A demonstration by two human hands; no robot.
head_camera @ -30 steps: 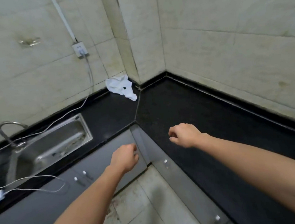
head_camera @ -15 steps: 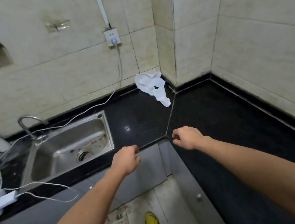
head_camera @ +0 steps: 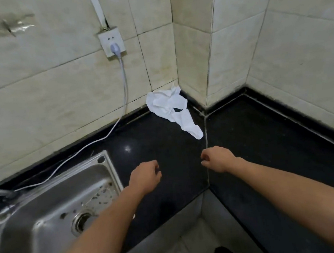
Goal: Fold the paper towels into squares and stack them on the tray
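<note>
A crumpled white paper towel lies in the back corner of the black countertop, against the tiled wall. My left hand hovers over the counter near the sink's right rim, fingers curled in with nothing in them. My right hand is held a little further forward, over the counter seam, also loosely closed and holding nothing. Both hands are well short of the towel. No tray is in view.
A steel sink with a drain fills the lower left. A white cable runs from a wall socket down across the counter behind the sink. The counter's front edge and grey cabinets are below my arms.
The view has moved forward and closer to the corner. Both hands now reach over the counter instead of hanging in front of its edge. The towel looks nearer.
</note>
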